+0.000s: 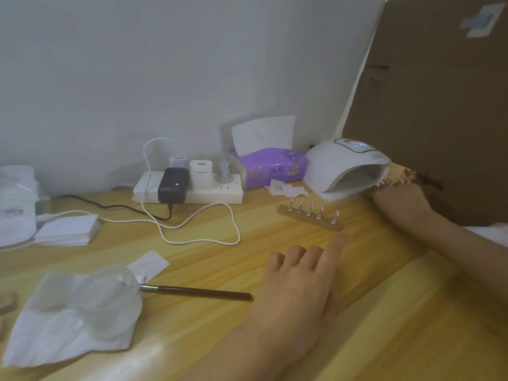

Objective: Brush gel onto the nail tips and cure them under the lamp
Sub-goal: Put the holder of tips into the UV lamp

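1. from my remote seat i am looking down at a yellow wooden table [384, 325]; at its far left a stack of white wipes [66, 233] is lying flat.
2. near the front left, a clear dish [110, 301] is sitting on a crumpled paper towel [49, 334].
3. a dark-handled brush [198, 292] is lying on the table, its metal end reaching the dish and no hand touching it.
4. by the wall, a white power strip [214, 195] is carrying several chargers, and a white cable [192, 224] is looping in front of it.
5. a purple tissue pack [275, 167] is standing just right of the strip.
6. the nail tips [311, 205], five of them, are standing on small stands on a wooden bar [310, 218] in front of the lamp.
7. the left hand [299, 276] is reaching toward the bar's near end with its forefinger straight and its other fingers loosely bent, gripping nothing; i cannot tell whether the fingertip is touching the bar.
8. the white lamp [338, 163] is sitting behind the bar, its display glowing.
9. the right hand [398, 200] is lying at the lamp's right side; its fingers are hidden, so i cannot tell their state.
10. a cardboard sheet [439, 105] is leaning at far right.
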